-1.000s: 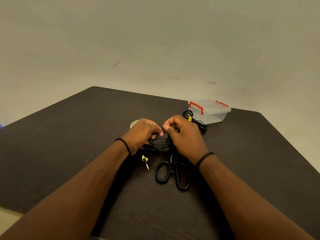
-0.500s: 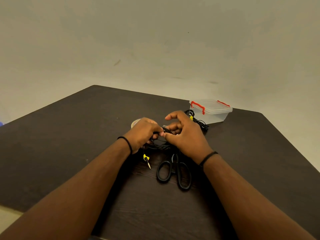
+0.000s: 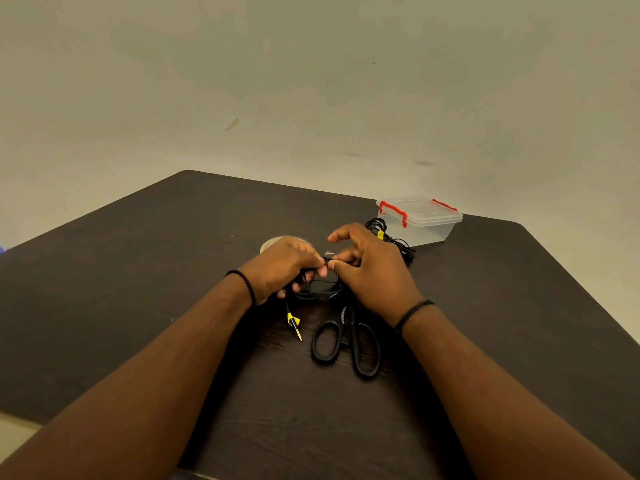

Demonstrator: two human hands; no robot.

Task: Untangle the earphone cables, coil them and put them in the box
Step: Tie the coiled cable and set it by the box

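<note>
hands (image 3: 329, 268) pinching cable (image 3: 320, 287) mid-table, box (image 3: 420, 221) near far edge

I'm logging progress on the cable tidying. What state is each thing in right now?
box: lid on, red clips down.
left hand: grips the cable bundle.
right hand: pinches the cable, index finger raised.
cable bundle: looped, plug hanging loose.
second earphone cable: lying beside the box.
scissors: lying on the table, untouched.
</note>
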